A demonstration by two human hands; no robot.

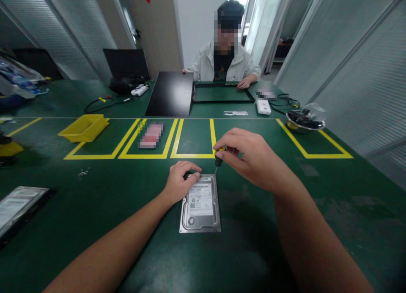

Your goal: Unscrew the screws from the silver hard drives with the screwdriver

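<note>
A silver hard drive (pixel 201 204) with a white label lies flat on the green table (pixel 152 250), in front of me. My left hand (pixel 182 182) rests on its upper left corner, thumb on the top face and the other fingers curved over the far edge. Above the upper right corner, my right hand (pixel 242 155) grips a small screwdriver (pixel 218 159) with a black and yellow handle. Its thin shaft points down to that corner of the drive.
Small screws (pixel 84 172) lie left, near a yellow bin (pixel 85 128). Another drive (pixel 20 204) sits far left. Across the table a person (pixel 222 56) touches a black frame (pixel 222 101) beside a dark panel (pixel 171 94). A bowl (pixel 306 119) stands right.
</note>
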